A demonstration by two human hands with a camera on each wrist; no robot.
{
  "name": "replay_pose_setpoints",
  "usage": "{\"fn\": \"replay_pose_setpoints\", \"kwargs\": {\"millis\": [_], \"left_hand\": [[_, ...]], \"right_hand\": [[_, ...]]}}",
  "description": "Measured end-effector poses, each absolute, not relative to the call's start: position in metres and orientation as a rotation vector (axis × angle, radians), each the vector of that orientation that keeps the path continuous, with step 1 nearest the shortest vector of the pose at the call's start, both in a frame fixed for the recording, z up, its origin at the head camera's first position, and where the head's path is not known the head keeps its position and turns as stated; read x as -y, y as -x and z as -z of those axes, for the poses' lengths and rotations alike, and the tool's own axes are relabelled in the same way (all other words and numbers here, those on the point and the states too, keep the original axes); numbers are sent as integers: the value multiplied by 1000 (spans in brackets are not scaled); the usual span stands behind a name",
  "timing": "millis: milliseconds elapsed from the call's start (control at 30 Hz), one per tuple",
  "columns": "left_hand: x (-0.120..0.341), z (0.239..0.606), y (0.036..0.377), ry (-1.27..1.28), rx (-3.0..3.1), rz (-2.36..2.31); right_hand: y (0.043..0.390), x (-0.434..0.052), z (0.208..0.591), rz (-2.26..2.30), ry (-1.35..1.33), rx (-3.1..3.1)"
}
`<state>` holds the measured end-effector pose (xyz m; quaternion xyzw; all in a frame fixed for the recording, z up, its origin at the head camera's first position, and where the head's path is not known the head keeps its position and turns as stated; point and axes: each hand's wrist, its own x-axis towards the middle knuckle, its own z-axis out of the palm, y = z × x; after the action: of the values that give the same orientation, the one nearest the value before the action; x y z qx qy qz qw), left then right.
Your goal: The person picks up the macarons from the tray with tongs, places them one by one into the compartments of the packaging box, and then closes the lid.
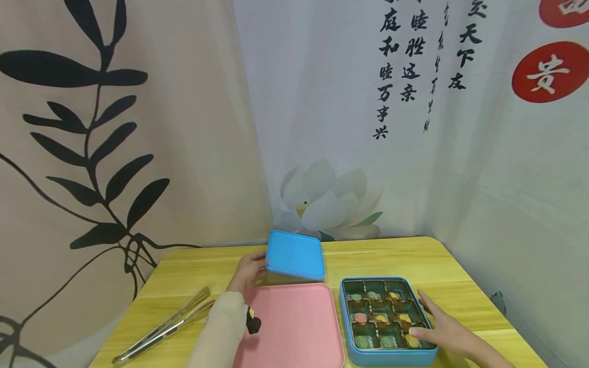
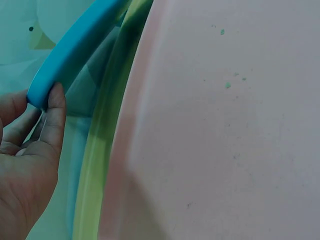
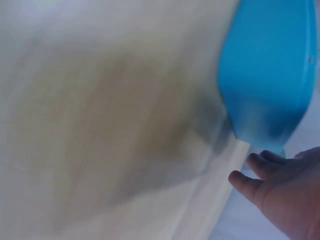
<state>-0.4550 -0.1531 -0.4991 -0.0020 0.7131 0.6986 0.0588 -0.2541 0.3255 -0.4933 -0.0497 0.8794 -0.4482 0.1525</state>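
A blue box lid (image 1: pixel 295 254) is tilted up behind the pink tray (image 1: pixel 294 322), and my left hand (image 1: pixel 248 271) pinches its left edge. In the left wrist view, thumb and fingers (image 2: pixel 56 112) close on the rim of the lid. To the right of the tray stands a blue box (image 1: pixel 391 358) with a dark divided insert; its compartments hold small green, yellow and pink pieces. My right hand (image 1: pixel 444 327) is spread at the box's right side, thumb over the near right corner. Whether it touches the box, I cannot tell.
Metal tongs (image 1: pixel 163 327) lie on the yellow wood-grain table (image 1: pixel 382 255) at the left, beside my left sleeve. A printed curtain (image 1: pixel 207 128) hangs behind the table's back edge. Small green crumbs (image 2: pixel 228 85) dot the pink tray.
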Motion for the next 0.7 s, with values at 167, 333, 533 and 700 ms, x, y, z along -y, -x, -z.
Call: {"fn": "replay_pose_setpoints", "kwargs": {"millis": [167, 333, 533, 700], "left_hand": [[157, 494, 448, -14, -2136, -2155], [157, 486, 443, -61, -2084, -2201], [151, 476, 434, -128, -2061, -2243], [143, 470, 426, -207, -2023, -2264]], "right_hand": [[264, -319, 476, 1193, 218, -2651], [279, -307, 462, 1148, 255, -2742], [303, -286, 448, 1104, 267, -2834], [323, -263, 441, 1158, 298, -2850]]}}
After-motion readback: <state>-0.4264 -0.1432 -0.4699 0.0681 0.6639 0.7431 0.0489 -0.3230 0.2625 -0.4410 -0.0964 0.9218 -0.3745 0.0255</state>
